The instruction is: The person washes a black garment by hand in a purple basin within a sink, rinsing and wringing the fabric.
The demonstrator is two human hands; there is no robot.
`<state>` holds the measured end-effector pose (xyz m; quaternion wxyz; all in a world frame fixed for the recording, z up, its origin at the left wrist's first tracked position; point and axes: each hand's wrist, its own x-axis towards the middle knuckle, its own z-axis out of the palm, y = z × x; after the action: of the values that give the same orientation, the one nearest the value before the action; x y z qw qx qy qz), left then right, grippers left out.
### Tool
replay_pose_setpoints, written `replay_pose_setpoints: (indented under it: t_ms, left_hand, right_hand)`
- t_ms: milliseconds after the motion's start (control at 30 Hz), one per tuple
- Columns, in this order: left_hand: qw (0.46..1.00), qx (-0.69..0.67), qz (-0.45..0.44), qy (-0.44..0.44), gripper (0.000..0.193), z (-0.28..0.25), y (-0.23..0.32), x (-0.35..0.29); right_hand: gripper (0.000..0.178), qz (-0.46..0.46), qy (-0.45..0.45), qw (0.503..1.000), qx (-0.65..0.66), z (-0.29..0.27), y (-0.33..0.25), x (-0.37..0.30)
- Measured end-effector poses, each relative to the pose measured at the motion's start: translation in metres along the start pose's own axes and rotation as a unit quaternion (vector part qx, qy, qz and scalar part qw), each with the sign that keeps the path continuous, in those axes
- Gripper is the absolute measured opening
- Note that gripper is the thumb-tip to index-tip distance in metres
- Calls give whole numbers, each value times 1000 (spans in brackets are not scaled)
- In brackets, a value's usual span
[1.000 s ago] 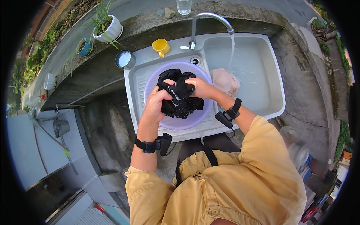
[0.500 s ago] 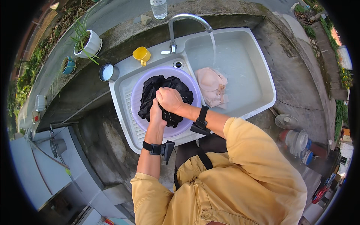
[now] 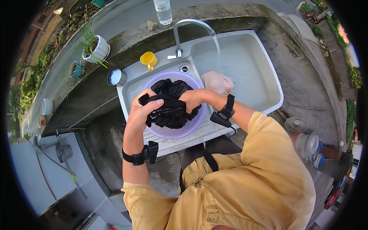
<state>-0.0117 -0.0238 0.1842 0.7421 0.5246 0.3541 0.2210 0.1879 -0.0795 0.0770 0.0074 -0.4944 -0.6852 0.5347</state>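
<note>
A wet-looking black garment (image 3: 168, 109) lies bunched in a round lavender basin (image 3: 165, 133) on the left, ribbed side of the sink. At the cloth's left edge, my left hand (image 3: 140, 109) is closed, its thumb on top and the fabric pinched beneath. My right hand (image 3: 192, 100) presses into the garment from the right, fingers bent down and partly hidden in the folds. In the sink bowl (image 3: 253, 73), a pale pink garment (image 3: 217, 82) sits beside the basin, partly hidden by my right forearm. Water runs from the curved faucet (image 3: 193, 22) into that bowl.
Behind the basin stand a yellow mug (image 3: 148, 59) and a dark metal cup (image 3: 117, 77) with white contents. A clear bottle (image 3: 163, 12) and potted plants (image 3: 97, 49) line the concrete ledge. Stacked basins and lids (image 3: 308, 143) are at the right.
My hands were pressed together over the black garment; now they are apart, the left moved left and holding its edge up. My right hand has shifted right. The view has also moved slightly.
</note>
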Motion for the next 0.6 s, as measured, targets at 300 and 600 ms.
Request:
replay_pose_setpoints:
  t_ms: [300, 600]
  left_hand:
    - [981, -12, 181, 70, 15, -26, 61, -31]
    - [996, -66, -30, 50, 68, -37, -52, 3]
  right_hand:
    - [32, -166, 311, 935, 29, -71, -57, -64]
    - [15, -136, 294, 919, 223, -26, -56, 3]
